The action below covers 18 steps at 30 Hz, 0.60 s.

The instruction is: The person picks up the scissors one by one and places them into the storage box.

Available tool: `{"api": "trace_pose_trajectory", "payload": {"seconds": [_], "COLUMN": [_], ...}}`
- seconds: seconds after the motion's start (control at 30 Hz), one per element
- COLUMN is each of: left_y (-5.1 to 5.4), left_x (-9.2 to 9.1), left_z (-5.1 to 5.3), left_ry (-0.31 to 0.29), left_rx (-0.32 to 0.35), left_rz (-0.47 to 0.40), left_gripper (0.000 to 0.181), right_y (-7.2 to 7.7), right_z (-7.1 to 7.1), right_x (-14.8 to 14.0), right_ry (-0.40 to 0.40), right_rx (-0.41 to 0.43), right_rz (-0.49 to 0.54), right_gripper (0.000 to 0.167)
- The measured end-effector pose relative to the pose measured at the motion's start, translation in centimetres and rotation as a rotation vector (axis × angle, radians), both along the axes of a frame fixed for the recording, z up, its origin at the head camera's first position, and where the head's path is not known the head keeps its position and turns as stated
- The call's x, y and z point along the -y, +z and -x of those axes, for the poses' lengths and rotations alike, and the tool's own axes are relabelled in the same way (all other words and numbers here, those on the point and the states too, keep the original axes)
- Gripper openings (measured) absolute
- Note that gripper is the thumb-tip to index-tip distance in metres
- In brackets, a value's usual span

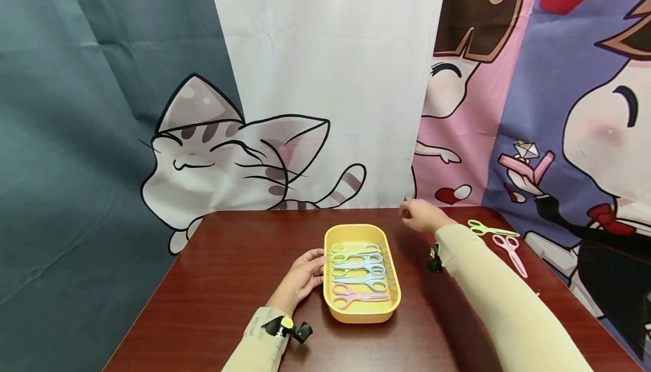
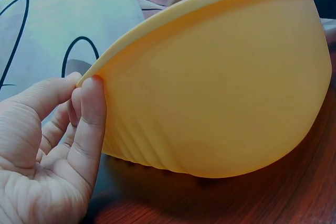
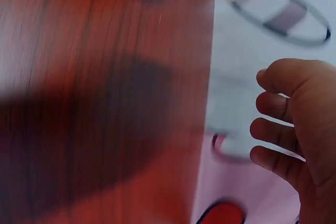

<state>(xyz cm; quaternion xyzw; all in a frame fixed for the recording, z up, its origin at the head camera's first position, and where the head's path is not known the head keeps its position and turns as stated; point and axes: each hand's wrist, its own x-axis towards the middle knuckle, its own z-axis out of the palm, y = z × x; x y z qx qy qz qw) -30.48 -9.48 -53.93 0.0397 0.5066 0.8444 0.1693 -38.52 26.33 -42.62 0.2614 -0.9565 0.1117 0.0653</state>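
A yellow plastic basket [image 1: 362,318] stands on the table with several child-size scissors lying in it. Pink scissors [image 1: 360,295] are at its near end, with blue scissors [image 1: 359,279] and green ones beyond. At the basket's left side, my left hand [image 1: 303,275] pinches the rim; in the left wrist view the thumb is at the rim and a finger lies against the outer wall [image 2: 210,87]. My right hand [image 1: 423,216] is in the air over the far edge, right of the basket, fingers loosely curled around nothing. The right wrist view shows that hand [image 3: 310,124] holding nothing.
Green scissors [image 1: 490,229] and pink-and-white scissors [image 1: 511,254] lie on the right side of the brown table [image 1: 244,281], by the right forearm. A cartoon-printed curtain [image 1: 325,78] hangs behind the table's far edge.
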Motion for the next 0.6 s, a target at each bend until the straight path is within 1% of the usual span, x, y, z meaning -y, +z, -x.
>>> {"api": "trace_pose_trajectory", "payload": {"seconds": [0.1,0.23,0.33,0.47,0.53,0.6], "left_y": [0.0,0.0,0.1,0.1,0.0,0.0], "left_x": [0.2,0.2,0.2,0.3,0.3,0.3], "left_z": [0.0,0.2,0.3,0.3,0.3,0.2], "left_ry": [0.008,0.023,0.032,0.022,0.02,0.02], "left_rx": [-0.004,0.008,0.016,0.014,0.018,0.022], "left_rz": [-0.004,-0.004,-0.001,0.001,-0.002,-0.003], "left_gripper": [0.013,0.014,0.014,0.014,0.014,0.014], "right_y": [-0.6,-1.3,-1.8,-2.4,-2.7,-2.8], "right_z": [0.4,0.4,0.1,-0.3,-0.5,-0.8], "right_x": [-2.9,-6.7,-9.2,-11.9,-13.0,-13.9], "right_ry": [-0.058,-0.154,-0.203,-0.239,-0.258,-0.283], "right_rx": [0.013,0.049,0.062,0.071,0.078,0.097], "right_rz": [0.004,-0.003,-0.043,-0.107,-0.121,-0.116], "right_gripper": [0.014,0.024,0.024,0.025,0.026,0.023]}}
